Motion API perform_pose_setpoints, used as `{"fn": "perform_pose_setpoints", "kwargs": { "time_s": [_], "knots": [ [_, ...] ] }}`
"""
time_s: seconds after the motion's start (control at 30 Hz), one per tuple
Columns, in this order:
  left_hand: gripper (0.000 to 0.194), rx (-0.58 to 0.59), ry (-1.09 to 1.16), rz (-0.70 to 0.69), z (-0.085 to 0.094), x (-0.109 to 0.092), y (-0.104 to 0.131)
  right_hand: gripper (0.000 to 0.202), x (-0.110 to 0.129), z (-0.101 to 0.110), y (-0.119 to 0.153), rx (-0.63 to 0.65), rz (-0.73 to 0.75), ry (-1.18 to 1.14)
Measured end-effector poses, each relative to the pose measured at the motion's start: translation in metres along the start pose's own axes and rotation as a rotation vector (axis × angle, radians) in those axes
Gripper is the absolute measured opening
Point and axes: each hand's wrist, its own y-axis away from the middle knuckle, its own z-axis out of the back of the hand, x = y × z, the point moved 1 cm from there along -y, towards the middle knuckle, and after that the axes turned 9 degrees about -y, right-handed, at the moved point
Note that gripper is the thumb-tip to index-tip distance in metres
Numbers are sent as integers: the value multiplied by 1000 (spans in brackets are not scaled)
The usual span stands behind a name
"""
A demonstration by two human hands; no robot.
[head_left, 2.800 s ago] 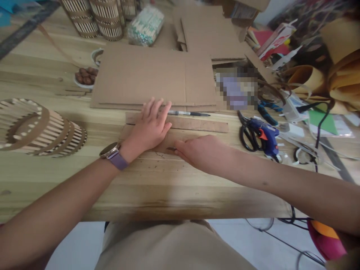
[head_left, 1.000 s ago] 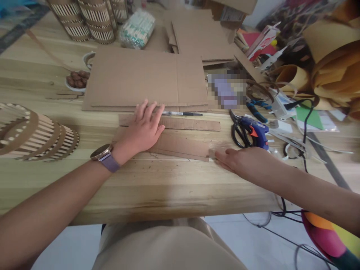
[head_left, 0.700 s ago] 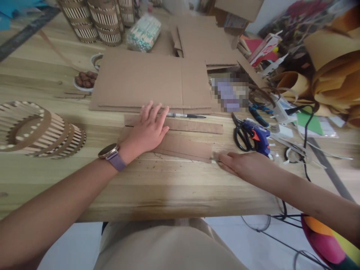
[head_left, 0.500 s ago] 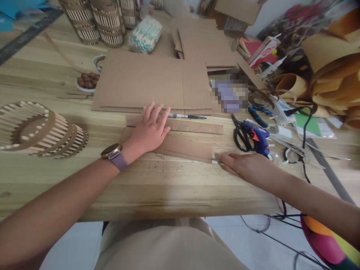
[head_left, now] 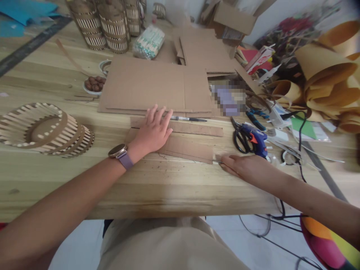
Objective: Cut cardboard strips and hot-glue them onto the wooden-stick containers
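My left hand (head_left: 153,129) lies flat with its fingers spread across two cardboard pieces, a narrow strip (head_left: 197,130) and a wider piece (head_left: 188,149) nearer me that bears a drawn line. Its fingertips are beside a pen (head_left: 189,119). My right hand (head_left: 239,165) is closed on a small thin object at the right end of the wider piece; what it is cannot be made out. Behind my left hand lie large cardboard sheets (head_left: 149,84).
Black scissors (head_left: 240,140) and a blue glue gun (head_left: 258,140) lie beyond my right hand, near pliers (head_left: 255,119) and cables. Round stick baskets (head_left: 47,127) lie at the left. A bowl of brown balls (head_left: 95,84) and a packet of sticks (head_left: 149,42) are farther back.
The view has shifted slightly, so the table items appear a little to the right on the left side. Both hands keep nearly the same place on the cardboard.
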Motion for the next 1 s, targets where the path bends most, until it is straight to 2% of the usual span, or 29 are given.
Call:
{"fn": "perform_pose_setpoints", "kwargs": {
  "time_s": [0.17,0.37,0.57,0.73,0.8,0.9,1.0],
  "knots": [
    [58,8,2,9,-1,0,-1,34,1,0,0,27,-14,13],
    [58,33,13,14,1,0,-1,32,-1,-3,-1,-19,3,-6],
    [58,51,-1,14,4,-2,-1,33,-7,-6,6,16,-30,-16],
    [58,41,-10,18,3,-4,-2,31,-11,1,12,19,-77,-56],
    [58,33,-15,13,2,-4,-2,33,-4,10,10,-4,-111,-45],
    [58,19,-23,15,0,-3,-1,34,19,26,-3,-12,-126,0],
    [58,2,-26,20,0,-3,-1,34,52,42,-24,-10,-42,6]
  ]
}}
